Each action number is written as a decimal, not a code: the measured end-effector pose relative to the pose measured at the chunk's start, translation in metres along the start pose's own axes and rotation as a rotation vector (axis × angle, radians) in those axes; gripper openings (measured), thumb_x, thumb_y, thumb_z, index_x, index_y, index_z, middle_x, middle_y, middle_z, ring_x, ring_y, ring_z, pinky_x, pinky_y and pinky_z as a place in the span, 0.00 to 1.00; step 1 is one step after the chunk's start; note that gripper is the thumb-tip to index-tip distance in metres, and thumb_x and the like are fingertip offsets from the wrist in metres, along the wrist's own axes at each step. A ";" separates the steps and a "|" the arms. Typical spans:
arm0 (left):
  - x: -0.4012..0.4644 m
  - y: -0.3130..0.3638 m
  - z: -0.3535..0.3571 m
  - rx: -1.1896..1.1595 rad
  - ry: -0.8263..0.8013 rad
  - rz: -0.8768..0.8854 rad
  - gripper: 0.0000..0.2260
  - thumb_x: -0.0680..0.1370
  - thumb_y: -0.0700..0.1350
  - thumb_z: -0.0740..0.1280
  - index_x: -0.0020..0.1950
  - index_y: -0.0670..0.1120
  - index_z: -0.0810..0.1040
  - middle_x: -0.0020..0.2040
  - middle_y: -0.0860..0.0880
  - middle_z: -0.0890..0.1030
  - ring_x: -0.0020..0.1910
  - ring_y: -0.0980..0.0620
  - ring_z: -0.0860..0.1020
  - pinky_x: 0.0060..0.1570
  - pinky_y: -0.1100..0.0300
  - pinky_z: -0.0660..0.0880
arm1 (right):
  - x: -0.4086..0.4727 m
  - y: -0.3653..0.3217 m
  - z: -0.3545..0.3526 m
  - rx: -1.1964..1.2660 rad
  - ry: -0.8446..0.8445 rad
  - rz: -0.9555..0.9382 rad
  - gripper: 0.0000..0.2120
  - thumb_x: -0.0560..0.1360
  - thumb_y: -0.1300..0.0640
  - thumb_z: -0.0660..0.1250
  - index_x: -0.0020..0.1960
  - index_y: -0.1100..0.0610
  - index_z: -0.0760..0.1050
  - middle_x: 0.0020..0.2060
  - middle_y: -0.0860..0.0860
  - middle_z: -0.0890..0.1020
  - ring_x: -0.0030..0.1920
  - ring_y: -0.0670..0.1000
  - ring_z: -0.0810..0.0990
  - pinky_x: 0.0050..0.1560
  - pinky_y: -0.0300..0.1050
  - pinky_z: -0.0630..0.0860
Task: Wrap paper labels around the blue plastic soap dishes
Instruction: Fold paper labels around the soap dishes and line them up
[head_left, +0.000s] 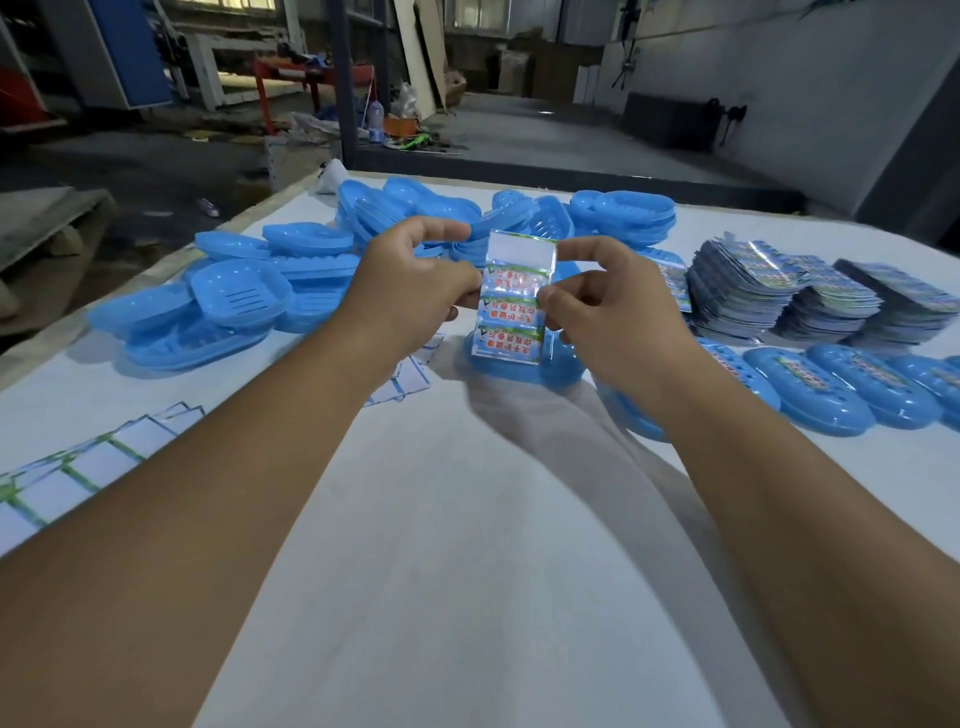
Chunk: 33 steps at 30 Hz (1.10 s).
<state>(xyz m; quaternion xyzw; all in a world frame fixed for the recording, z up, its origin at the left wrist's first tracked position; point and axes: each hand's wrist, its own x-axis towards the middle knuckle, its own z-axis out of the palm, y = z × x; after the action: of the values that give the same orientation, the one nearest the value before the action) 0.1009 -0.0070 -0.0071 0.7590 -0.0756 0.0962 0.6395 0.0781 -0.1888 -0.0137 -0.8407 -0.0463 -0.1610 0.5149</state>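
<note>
A glossy paper label (511, 301) with red and green print hangs upright above the white table. My left hand (410, 291) pinches its left edge and my right hand (608, 312) pinches its right edge. Directly behind and below the label lies a blue plastic soap dish (561, 366), partly hidden by the paper. Loose blue soap dishes (244, 296) are heaped at the left and back. Wrapped dishes (852, 384) lie in a row at the right.
Stacks of printed labels (748, 291) stand at the right back. White backing strips (98, 457) lie at the left edge and some more (410, 374) under my left wrist. The table's far edge (519, 179) borders a dim workshop floor.
</note>
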 end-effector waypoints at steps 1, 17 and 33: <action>-0.001 0.000 0.000 0.017 -0.014 0.017 0.12 0.76 0.40 0.71 0.54 0.56 0.76 0.38 0.56 0.86 0.39 0.58 0.85 0.38 0.62 0.81 | 0.001 0.000 -0.001 0.004 0.002 0.005 0.12 0.80 0.58 0.69 0.61 0.48 0.74 0.36 0.44 0.86 0.35 0.39 0.82 0.36 0.39 0.79; -0.001 -0.004 -0.004 0.123 -0.063 0.151 0.13 0.77 0.43 0.72 0.54 0.59 0.74 0.38 0.55 0.86 0.38 0.59 0.82 0.35 0.64 0.79 | 0.000 0.001 -0.003 -0.082 -0.001 0.008 0.13 0.79 0.56 0.69 0.60 0.44 0.72 0.40 0.48 0.87 0.43 0.50 0.85 0.50 0.52 0.83; 0.001 -0.007 0.000 0.037 -0.121 0.047 0.15 0.77 0.45 0.74 0.58 0.58 0.73 0.40 0.56 0.87 0.41 0.57 0.85 0.38 0.63 0.82 | -0.001 -0.007 -0.003 0.089 0.011 0.067 0.13 0.79 0.58 0.71 0.61 0.48 0.75 0.39 0.45 0.87 0.39 0.41 0.86 0.36 0.35 0.80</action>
<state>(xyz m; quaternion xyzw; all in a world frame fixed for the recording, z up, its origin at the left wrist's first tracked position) 0.1035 -0.0059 -0.0136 0.7733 -0.1301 0.0662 0.6170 0.0746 -0.1885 -0.0068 -0.8173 -0.0225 -0.1462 0.5569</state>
